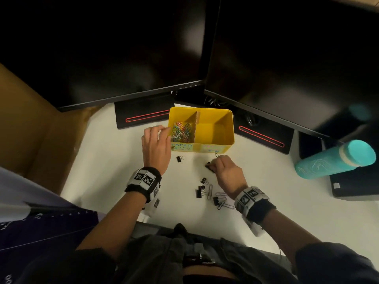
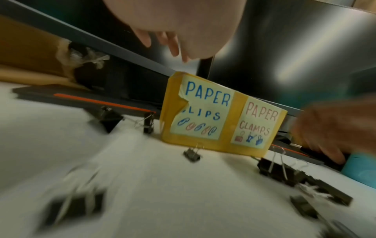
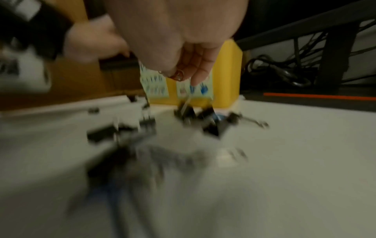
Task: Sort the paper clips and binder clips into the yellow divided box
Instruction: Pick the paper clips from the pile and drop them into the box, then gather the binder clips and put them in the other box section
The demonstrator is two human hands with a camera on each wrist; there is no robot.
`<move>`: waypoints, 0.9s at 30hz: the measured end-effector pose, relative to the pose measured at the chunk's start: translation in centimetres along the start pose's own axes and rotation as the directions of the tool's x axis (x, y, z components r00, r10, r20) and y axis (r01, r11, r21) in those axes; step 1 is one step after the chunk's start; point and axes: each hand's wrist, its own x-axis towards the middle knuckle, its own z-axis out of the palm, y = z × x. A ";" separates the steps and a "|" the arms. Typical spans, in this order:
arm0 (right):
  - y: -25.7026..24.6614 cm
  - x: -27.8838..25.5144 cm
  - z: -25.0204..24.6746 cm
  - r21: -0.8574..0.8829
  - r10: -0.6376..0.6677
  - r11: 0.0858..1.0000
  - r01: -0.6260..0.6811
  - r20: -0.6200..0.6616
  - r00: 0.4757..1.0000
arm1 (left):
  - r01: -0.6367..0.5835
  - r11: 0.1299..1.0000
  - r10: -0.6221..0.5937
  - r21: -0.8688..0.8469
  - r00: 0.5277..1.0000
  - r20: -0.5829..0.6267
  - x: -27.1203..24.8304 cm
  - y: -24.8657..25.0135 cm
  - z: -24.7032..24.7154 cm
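The yellow divided box (image 1: 213, 144) stands mid-desk, its front labelled "PAPER CLIPS" and "PAPER CLAMPS" (image 2: 221, 116). Coloured paper clips (image 1: 181, 133) fill its left compartment; the right compartment looks bare. My left hand (image 1: 159, 132) hovers at the box's left wall, its fingers (image 2: 173, 45) loose and holding nothing. My right hand (image 1: 214, 163) is just in front of the box and pinches a black binder clip (image 1: 209, 167) by its wire handle (image 3: 179, 75). One binder clip (image 1: 179, 158) lies alone near the box. A mixed pile of binder clips and silver paper clips (image 1: 211, 193) lies nearer me.
Two dark monitors (image 1: 123, 48) rise behind the box on stands with red stripes (image 1: 143, 117). A teal bottle (image 1: 336, 160) lies on a black object at the right. A cardboard box (image 1: 30, 124) stands left. Cables (image 3: 280, 70) sit behind the yellow box.
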 end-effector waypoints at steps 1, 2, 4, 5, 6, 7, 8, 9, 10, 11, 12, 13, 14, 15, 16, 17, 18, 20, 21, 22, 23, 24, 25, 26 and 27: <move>-0.8 1.5 -1.0 0.024 -0.001 1.000 0.002 -0.058 0.998 | 0.022 1.000 -0.023 -0.011 1.000 -0.011 -0.8 -0.2 -0.2; -1.6 3.2 -1.7 0.042 -0.006 0.999 0.010 -0.115 0.993 | 0.047 0.999 -0.047 -0.019 0.999 -0.009 -1.7 -0.5 -0.3; -3.0 6.9 -2.6 0.095 0.013 0.995 0.004 -0.181 0.983 | 0.099 0.994 -0.100 -0.034 0.995 -0.002 -3.6 -1.5 -0.2; -3.5 8.6 -2.6 0.143 0.043 0.990 -0.017 -0.181 0.982 | 0.120 0.992 -0.120 -0.046 0.993 -0.006 -4.5 -2.1 -0.2; -3.8 10.2 -2.5 0.188 0.071 0.981 -0.039 -0.167 0.983 | 0.136 0.989 -0.137 -0.059 0.991 -0.007 -5.3 -2.6 -0.1; -3.9 11.5 -2.3 0.227 0.094 0.972 -0.062 -0.135 0.986 | 0.154 0.986 -0.154 -0.067 0.988 0.005 -6.0 -3.1 -0.1; -3.9 12.4 -2.1 0.260 0.106 0.962 -0.079 -0.093 0.990 | 0.177 0.982 -0.175 -0.067 0.984 0.030 -6.5 -3.5 -0.2; -3.7 13.0 -2.1 0.284 0.109 0.955 -0.091 -0.049 0.993 | 0.202 0.977 -0.198 -0.061 0.977 0.073 -6.9 -3.9 -0.1; -3.3 13.2 -2.2 0.296 0.105 0.951 -0.092 -0.027 0.994 | 0.228 0.972 -0.219 -0.054 0.966 0.135 -7.2 -4.3 0.0; -2.9 13.0 -2.5 0.302 0.106 0.949 -0.089 -0.040 0.994 | 0.252 0.966 -0.236 -0.051 0.950 0.204 -7.6 -4.6 0.2; -2.3 12.5 -2.9 0.307 0.113 0.948 -0.079 -0.094 0.989 | 0.270 0.961 -0.247 -0.058 0.933 0.260 -8.0 -5.0 0.4; -1.6 11.8 -3.4 0.313 0.131 0.947 -0.072 -0.172 0.976 | 0.279 0.957 -0.245 -0.079 0.923 0.296 -8.5 -5.3 0.7; -0.9 10.8 -3.9 0.320 0.162 0.945 -0.075 -0.255 0.953 | 0.280 0.953 -0.233 -0.111 0.919 0.317 -8.9 -5.3 0.9; 0.1 9.6 -4.4 0.324 0.207 0.941 -0.097 -0.327 0.922 | 0.272 0.951 -0.212 -0.144 0.918 0.335 -9.1 -5.1 1.1; 1.1 8.2 -4.6 0.324 0.265 0.935 -0.140 -0.381 0.886 | 0.253 0.954 -0.183 -0.161 0.916 0.356 -9.2 -4.7 1.2; 2.3 6.6 -4.8 0.323 0.326 0.925 -0.201 -0.402 0.856 | 0.214 0.965 -0.146 -0.148 0.916 0.374 -9.2 -4.0 1.2; 3.4 5.0 -4.7 0.312 0.383 0.910 -0.273 -0.382 0.841 | 0.149 0.983 -0.097 -0.110 0.920 0.379 -8.9 -3.1 1.3; 5.3 1.7 -3.8 0.220 0.452 0.887 -0.406 -0.232 0.861 | -0.013 0.999 0.029 -0.045 0.925 0.378 -8.1 -1.4 1.6; 6.2 0.2 -3.2 0.149 0.450 0.890 -0.432 -0.123 0.885 | -0.090 0.995 0.101 -0.044 0.916 0.388 -7.6 -0.3 1.8; 6.7 -0.9 -2.6 0.093 0.418 0.905 -0.416 -0.013 0.908 | -0.158 0.986 0.168 -0.058 0.897 0.408 -7.1 0.6 2.2; 6.9 -1.9 -2.0 0.060 0.369 0.925 -0.375 0.088 0.925 | -0.212 0.974 0.227 -0.085 0.867 0.444 -6.7 1.6 2.6; 6.8 -2.8 -1.5 0.042 0.313 0.945 -0.325 0.173 0.934 | -0.257 0.960 0.278 -0.111 0.828 0.488 -6.4 2.6 3.1; 6.4 -3.5 -1.0 0.031 0.259 0.961 -0.274 0.232 0.937 | -0.309 0.942 0.329 -0.127 0.786 0.524 -6.1 3.5 3.6; 6.0 -4.1 -0.7 0.025 0.214 0.973 -0.229 0.266 0.940 | -0.363 0.922 0.373 -0.134 0.743 0.556 -5.9 4.3 4.1; 5.5 -4.7 -0.4 0.028 0.180 0.980 -0.196 0.283 0.942 | -0.401 0.906 0.399 -0.134 0.706 0.585 -5.7 5.0 4.4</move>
